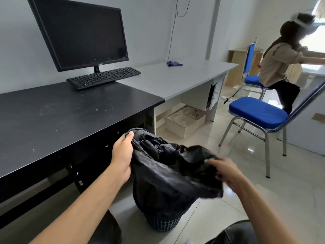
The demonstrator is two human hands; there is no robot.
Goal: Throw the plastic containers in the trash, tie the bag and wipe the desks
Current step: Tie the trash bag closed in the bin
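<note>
A black trash bag (163, 173) lines a dark mesh bin (162, 224) standing on the floor beside the black desk (58, 117). My left hand (122, 155) grips the bag's left edge and holds it up. My right hand (226, 170) pinches the bag's right edge, pulling it across the opening. The bag's inside is hidden by its folds, and no plastic containers show. The black desk carries pale smudges and specks. A grey desk (175, 76) adjoins it on the right, with a purple cloth (174, 63) lying near the wall.
A monitor (79, 32) and keyboard (103, 77) sit at the desks' back. A blue chair (258, 113) stands on the tiled floor to the right, a second chair and a seated person (279, 67) beyond it. An open cardboard box (184, 120) lies under the grey desk.
</note>
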